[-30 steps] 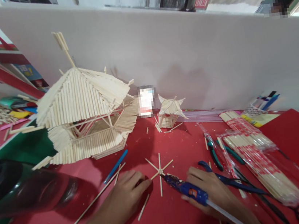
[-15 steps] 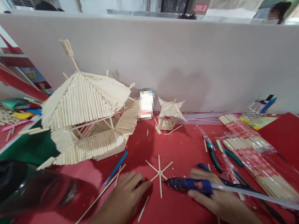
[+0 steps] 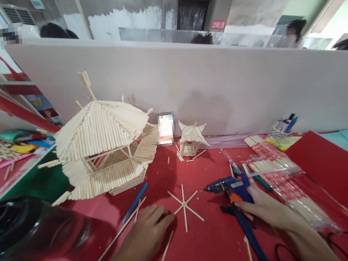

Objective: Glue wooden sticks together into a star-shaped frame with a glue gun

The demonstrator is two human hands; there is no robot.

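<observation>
A star of thin wooden sticks (image 3: pixel 186 218), joined at the centre, lies flat on the red tabletop. My left hand (image 3: pixel 152 225) rests to its left, thumb and fingers closed at the outer end of one stick. In my right hand (image 3: pixel 263 208) is a blue hot glue gun (image 3: pixel 229 184), gripped by its handle with a clear glue stick out of its back. Its nozzle points left, apart from the star's upper right arm. Blue-handled pliers (image 3: pixel 248 234) lie beneath the gun, near my right hand. A loose short stick (image 3: pixel 167 246) lies below my left hand.
A large stick pavilion (image 3: pixel 97 132) stands at left, a small one (image 3: pixel 192 138) farther back. A dark bottle (image 3: pixel 23 229) is at left. Bagged sticks (image 3: pixel 283 180) and a red sheet (image 3: pixel 336 173) lie right. A pale partition (image 3: pixel 219 81) rises behind.
My right hand has lifted the glue gun up and right, its nozzle leaving the star's lower right arm. The view has tilted up slightly. My left hand stays beside the star.
</observation>
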